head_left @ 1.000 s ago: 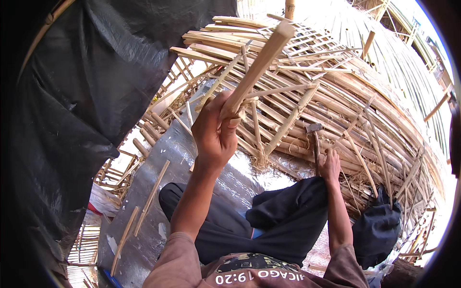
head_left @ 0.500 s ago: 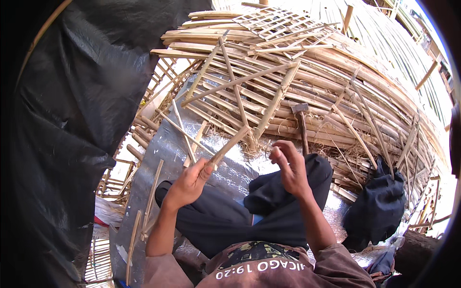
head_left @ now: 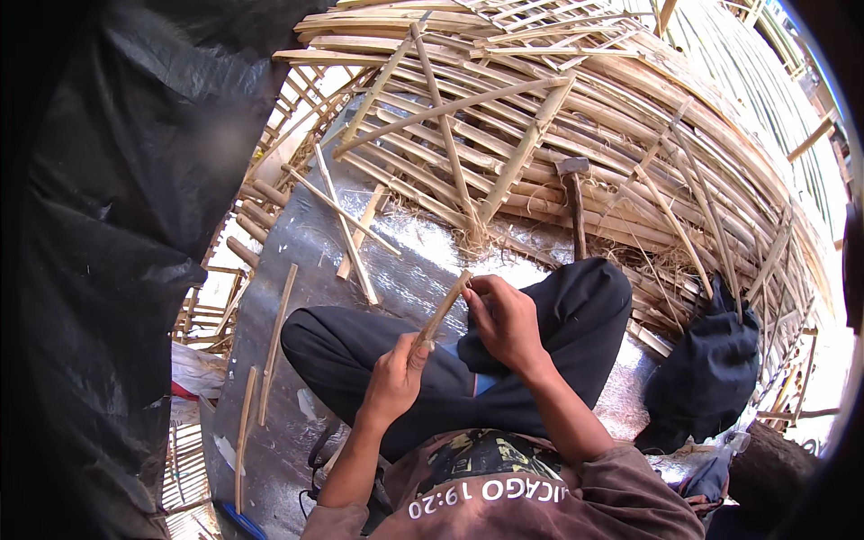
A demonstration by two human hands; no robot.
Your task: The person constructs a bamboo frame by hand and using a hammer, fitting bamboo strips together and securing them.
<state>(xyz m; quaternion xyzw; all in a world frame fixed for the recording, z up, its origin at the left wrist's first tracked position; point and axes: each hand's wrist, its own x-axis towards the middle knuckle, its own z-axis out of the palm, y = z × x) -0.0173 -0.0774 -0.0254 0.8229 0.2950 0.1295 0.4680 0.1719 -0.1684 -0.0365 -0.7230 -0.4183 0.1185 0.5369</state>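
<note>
Bamboo slats [head_left: 621,108] lie stacked beyond crossed legs [head_left: 576,301], over which a short stick [head_left: 444,310], unattached, is held: left hand [head_left: 394,382] wrapped round its lower end, right hand's [head_left: 506,324] fingertips at its upper end, grip unclear. Hammer [head_left: 577,211] and loose strips [head_left: 278,345] lie unheld.

White letters [head_left: 517,489] and digits [head_left: 438,504], perhaps partly hidden, on a brown shirt [head_left: 621,493]

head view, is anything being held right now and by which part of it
A stick: the left hand grips its near end; the right hand is at its far end, grip unclear.
</note>
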